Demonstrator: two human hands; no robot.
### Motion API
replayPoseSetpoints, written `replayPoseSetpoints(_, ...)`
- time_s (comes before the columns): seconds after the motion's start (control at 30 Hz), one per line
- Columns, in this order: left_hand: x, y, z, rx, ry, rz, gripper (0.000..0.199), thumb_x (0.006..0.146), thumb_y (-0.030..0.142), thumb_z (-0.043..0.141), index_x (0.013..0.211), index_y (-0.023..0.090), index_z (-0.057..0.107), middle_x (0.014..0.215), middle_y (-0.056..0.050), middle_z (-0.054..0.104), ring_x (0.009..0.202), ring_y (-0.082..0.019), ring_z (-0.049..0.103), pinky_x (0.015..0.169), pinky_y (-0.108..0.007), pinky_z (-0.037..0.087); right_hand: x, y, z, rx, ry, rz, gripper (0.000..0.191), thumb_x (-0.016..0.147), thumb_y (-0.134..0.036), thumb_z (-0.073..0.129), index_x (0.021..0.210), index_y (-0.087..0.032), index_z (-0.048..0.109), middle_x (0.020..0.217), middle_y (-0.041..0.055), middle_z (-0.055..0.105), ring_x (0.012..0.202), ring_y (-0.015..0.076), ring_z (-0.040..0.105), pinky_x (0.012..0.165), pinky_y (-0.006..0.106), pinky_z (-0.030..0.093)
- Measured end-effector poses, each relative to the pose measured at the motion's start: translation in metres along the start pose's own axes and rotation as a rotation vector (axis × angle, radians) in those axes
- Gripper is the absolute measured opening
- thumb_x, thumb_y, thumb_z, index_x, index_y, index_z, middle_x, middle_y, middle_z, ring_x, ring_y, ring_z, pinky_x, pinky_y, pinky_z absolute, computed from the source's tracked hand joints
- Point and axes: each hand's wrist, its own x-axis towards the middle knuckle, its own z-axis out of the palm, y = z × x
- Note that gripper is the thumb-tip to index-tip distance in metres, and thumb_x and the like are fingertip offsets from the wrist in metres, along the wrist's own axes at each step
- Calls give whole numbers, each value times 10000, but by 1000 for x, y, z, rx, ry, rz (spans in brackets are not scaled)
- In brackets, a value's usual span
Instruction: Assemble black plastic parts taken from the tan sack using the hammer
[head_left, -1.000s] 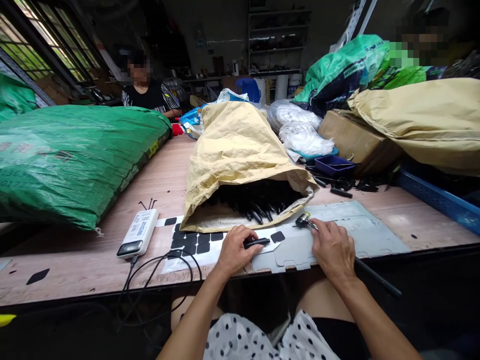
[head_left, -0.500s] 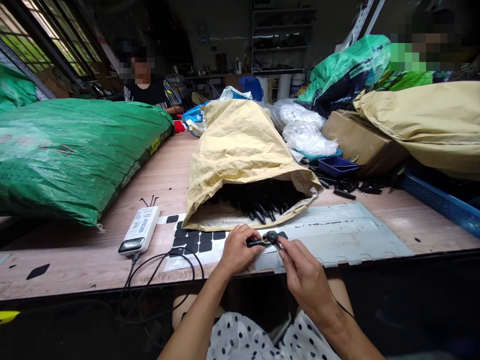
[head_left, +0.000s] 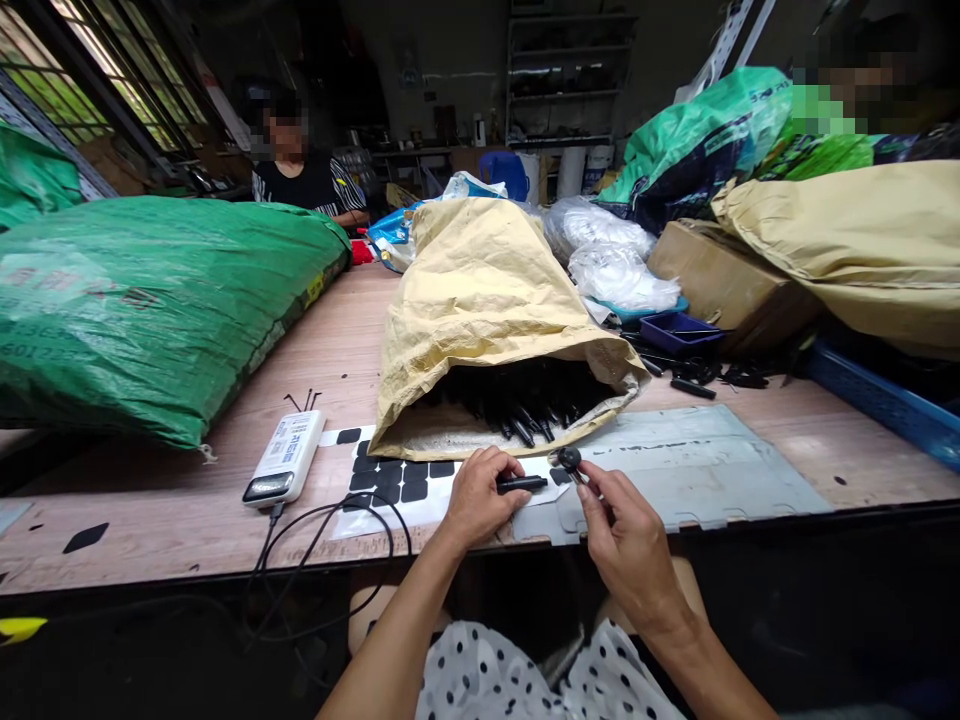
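Observation:
My left hand [head_left: 478, 500] is closed around a slim black handle [head_left: 523, 483], whose end points right past the fingertips. To its right, my right hand [head_left: 628, 530] pinches a small piece with a round black head [head_left: 570, 459] and a short metal part below it. A gap separates the two pieces. Just beyond my hands lies the mouth of a yellow paper sack [head_left: 480, 280], with many black pointed handles [head_left: 521, 410] inside. Beneath and left of my left hand is a white sheet [head_left: 435, 512] bearing black rounded-square patches [head_left: 388, 482].
A white power bank [head_left: 286, 455] with a black cable [head_left: 330, 515] lies left. A bulging green sack [head_left: 165, 310] fills the far left. Rightward are a grey board [head_left: 697, 465], a purple tray [head_left: 679, 332], a cardboard box [head_left: 727, 285] and a blue crate [head_left: 892, 400]. A person [head_left: 307, 185] sits opposite.
My right hand has moved right, taking the round-headed piece away from the end of the black handle. The left hand stays almost in place, still gripping the handle.

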Motion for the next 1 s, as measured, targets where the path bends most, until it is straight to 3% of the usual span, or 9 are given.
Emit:
replayPoseSetpoints(0.17,2,-1,2,-27,6,-19,169,710,149,754,826,227,660,873,13,656,908,-199,565,815,-313,419,-3,-12,6,9,-83,-39,316,1011,-244,448,1280,-226,612,1029,75,669,947,194,656,827,322,540)
replayPoseSetpoints(0.33,3,0,3,-33,12,-38,168,701,147,770,783,216,640,861,9,658,900,-200,575,802,-316,414,-4,-23,12,24,-64,-122,343,1009,-213,442,1318,-234,588,1012,76,655,922,186,656,808,305,546)
replayPoseSetpoints(0.5,2,1,3,-14,34,-40,173,685,118,766,767,214,649,827,14,636,861,-192,563,780,-313,402,-6,-24,15,-101,-170,-94,361,1002,-187,408,1288,-253,619,929,48,642,768,167,651,704,282,544)
replayPoseSetpoints(0.7,2,-2,6,-35,44,-13,189,684,126,781,810,222,677,853,14,663,890,-196,577,804,-317,413,-2,-17,7,-40,-36,-86,336,1006,-227,452,1306,-229,601,1027,72,663,943,191,661,824,301,535)
replayPoseSetpoints(0.87,1,-3,7,-17,62,-13,175,689,143,783,803,220,674,852,12,666,889,-196,583,808,-320,416,-4,-11,5,-106,-135,-68,340,1012,-223,429,1292,-246,620,970,46,660,842,172,658,741,283,519)
replayPoseSetpoints(1.0,0,-3,7,10,58,-2,163,708,160,776,830,223,688,867,6,671,902,-201,583,822,-326,418,4,0,-11,-210,24,-41,335,1007,-258,469,1301,-260,629,1030,44,675,903,176,656,769,282,494)
